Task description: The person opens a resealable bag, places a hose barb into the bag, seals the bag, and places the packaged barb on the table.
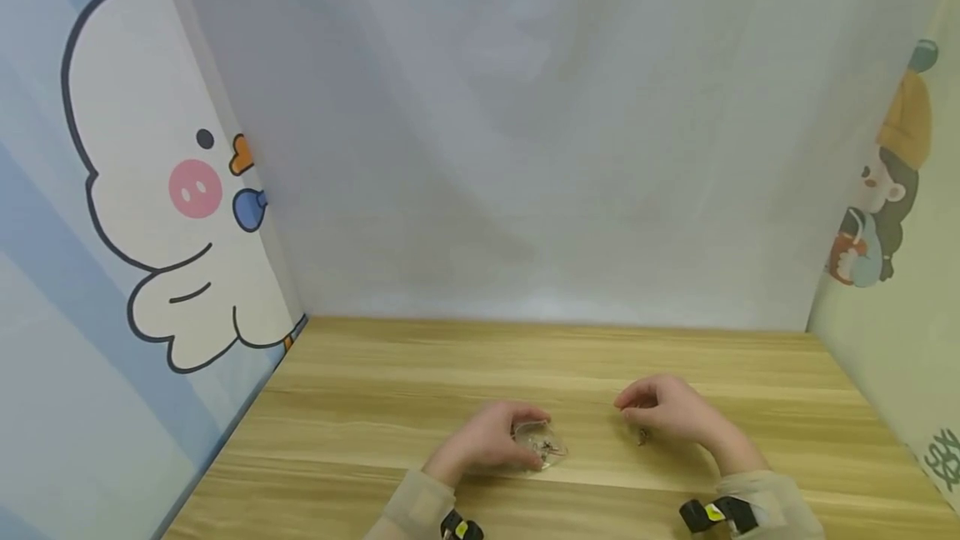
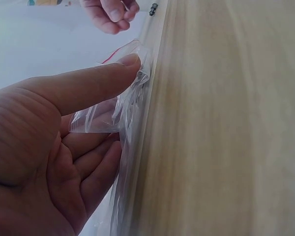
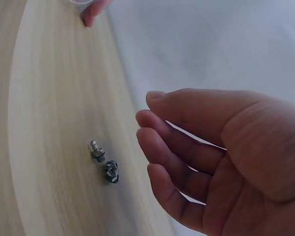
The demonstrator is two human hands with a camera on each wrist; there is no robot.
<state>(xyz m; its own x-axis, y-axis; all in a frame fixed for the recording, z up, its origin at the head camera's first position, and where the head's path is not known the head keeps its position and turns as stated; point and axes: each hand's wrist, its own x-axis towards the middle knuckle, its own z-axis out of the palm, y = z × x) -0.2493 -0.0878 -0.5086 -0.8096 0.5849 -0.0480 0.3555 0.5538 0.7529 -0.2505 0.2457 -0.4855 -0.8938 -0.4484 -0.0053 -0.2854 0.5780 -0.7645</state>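
Note:
My left hand (image 1: 486,442) holds a small clear zip bag (image 1: 553,450) low over the wooden table. In the left wrist view the thumb lies along the near side of the bag (image 2: 130,98), which has a red line at its edge, and the fingers curl behind it. Small metal pieces show through the plastic. My right hand (image 1: 678,413) hovers to the right with nothing in its loosely bent fingers. Beside it, a silver metal fitting (image 3: 96,151) and a darker metal piece (image 3: 111,172) lie close together on the tabletop.
The wood-grain table (image 1: 420,357) ends at a pale grey curtain (image 1: 525,148) behind. A panel with a white cartoon bird (image 1: 142,190) stands on the left, and a pale green panel (image 1: 892,332) with a printed figure on the right.

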